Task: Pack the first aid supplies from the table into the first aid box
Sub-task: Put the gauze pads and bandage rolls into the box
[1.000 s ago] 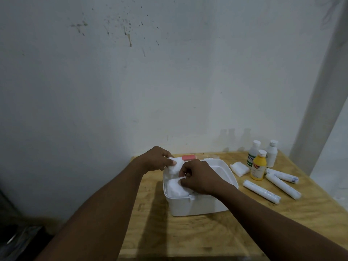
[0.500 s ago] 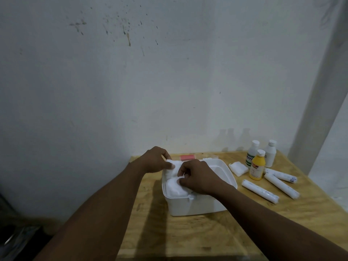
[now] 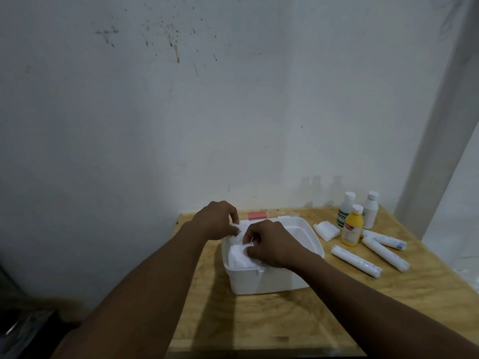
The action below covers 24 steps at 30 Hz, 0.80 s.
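An open white first aid box [image 3: 269,281] stands on the wooden table [image 3: 259,322]. White cotton or gauze [image 3: 238,256] fills its left end. My left hand [image 3: 216,220] pinches the far edge of that white wad at the box's back left rim. My right hand [image 3: 272,243] lies over the box with fingers curled on the wad. To the right lie a small gauze pad [image 3: 326,230], three rolled bandages [image 3: 356,260] and three bottles, one yellow [image 3: 352,225] and two white [image 3: 369,209].
The box's lid with a red patch [image 3: 256,215] lies behind the box against the wall. The table's right edge runs near a pale pillar [image 3: 440,125]. A dark floor area lies beyond the table's left edge.
Both hands stay on the white wad in the box; the fingers have shifted slightly, pressing it lower into the left end. The items on the right have not moved.
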Tool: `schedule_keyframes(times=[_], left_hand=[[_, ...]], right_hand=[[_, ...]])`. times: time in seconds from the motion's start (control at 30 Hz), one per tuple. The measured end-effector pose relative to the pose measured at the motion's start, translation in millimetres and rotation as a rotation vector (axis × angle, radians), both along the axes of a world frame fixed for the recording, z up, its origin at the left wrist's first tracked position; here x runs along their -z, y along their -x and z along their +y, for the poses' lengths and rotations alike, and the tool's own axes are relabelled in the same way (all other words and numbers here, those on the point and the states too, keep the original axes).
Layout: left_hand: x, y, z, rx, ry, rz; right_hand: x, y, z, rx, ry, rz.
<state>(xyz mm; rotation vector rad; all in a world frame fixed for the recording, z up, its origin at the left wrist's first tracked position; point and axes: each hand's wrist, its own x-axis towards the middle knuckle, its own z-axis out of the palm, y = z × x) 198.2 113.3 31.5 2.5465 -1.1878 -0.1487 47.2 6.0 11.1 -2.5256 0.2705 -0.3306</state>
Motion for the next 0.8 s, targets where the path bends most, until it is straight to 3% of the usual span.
schedule_keyframes(times=[0.23, 0.43, 0.63, 0.8], left_hand=[[-7, -3, -1, -0.042, 0.126, 0.130], [-8, -4, -15, -0.035, 0.095, 0.161], [10, -7, -15, -0.058, 0.122, 0.197], [11, -11, -14, -0.055, 0.138, 0.224]], right_hand=[[-17, 12, -10, 0.025, -0.077, -0.076], [-36, 25, -62, 0.306, -0.113, -0.245], [5, 29, -128, 0.521, -0.036, -0.003], [54, 18, -165, 0.479, 0.054, 0.324]])
